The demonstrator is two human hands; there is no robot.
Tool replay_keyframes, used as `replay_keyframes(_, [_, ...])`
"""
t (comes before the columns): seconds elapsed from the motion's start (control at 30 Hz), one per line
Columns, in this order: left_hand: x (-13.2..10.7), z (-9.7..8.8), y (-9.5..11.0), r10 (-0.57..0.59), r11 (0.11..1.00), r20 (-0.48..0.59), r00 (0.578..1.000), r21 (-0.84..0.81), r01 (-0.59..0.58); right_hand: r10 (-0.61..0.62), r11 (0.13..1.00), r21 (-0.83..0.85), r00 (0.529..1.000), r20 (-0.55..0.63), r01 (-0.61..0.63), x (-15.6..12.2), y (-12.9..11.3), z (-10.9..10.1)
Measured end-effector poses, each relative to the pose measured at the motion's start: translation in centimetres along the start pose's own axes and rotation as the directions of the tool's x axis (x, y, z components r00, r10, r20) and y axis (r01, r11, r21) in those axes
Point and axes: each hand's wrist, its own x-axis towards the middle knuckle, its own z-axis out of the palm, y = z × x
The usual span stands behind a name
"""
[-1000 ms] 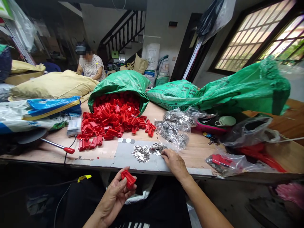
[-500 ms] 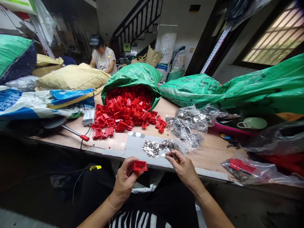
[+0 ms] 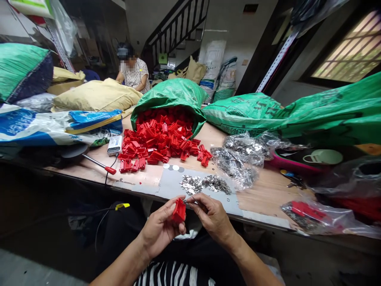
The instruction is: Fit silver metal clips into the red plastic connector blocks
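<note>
A plywood table [image 3: 268, 194] bears a crinkled green woven sack [image 3: 172, 95] spilling boxy red plastic housings [image 3: 160, 139], beside crumpled clear bags [image 3: 238, 159] of glinting metal bits. A flat grey card [image 3: 169, 182] holds a loose scatter of shiny metal pieces [image 3: 192, 183]. Just before the table edge, the left hand [image 3: 160, 228] grips 1 red housing [image 3: 179, 210] between thumb and fingers; the right hand [image 3: 212, 218] pinches at its top corner, fingertips closed on something too small to tell
</note>
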Motion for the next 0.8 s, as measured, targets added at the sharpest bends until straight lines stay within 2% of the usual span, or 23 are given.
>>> replay_keyframes(0.23, [0.0,-0.1,-0.2,-0.055,0.997,0.007,0.998,-0.057,0.056,-0.133,0.989,-0.057,0.988,0.085,0.138,-0.2,0.0,-0.3])
replay_keyframes(0.5, [0.0,0.0,-0.7,-0.067,0.998,-0.018,0.998,-0.016,0.066,-0.196,0.968,-0.106,0.949,0.248,0.227,0.0,-0.2,-0.9])
replay_keyframes(0.63, [0.0,0.0,-0.8,-0.049,0.999,-0.01,0.999,-0.01,0.049,-0.141,0.987,-0.035,0.949,0.28,0.157,0.2,-0.7,-1.1])
replay_keyframes(0.7, [0.0,0.0,-0.7,-0.041,0.999,-0.013,0.999,-0.017,0.041,-0.076,0.996,0.057,0.957,0.281,0.063,0.4,-0.8,-1.4])
replay_keyframes(0.8, [0.0,0.1,-0.5,-0.035,0.999,-0.005,0.999,-0.028,0.035,0.075,0.979,0.168,0.972,0.222,-0.114,0.6,-0.6,-1.6])
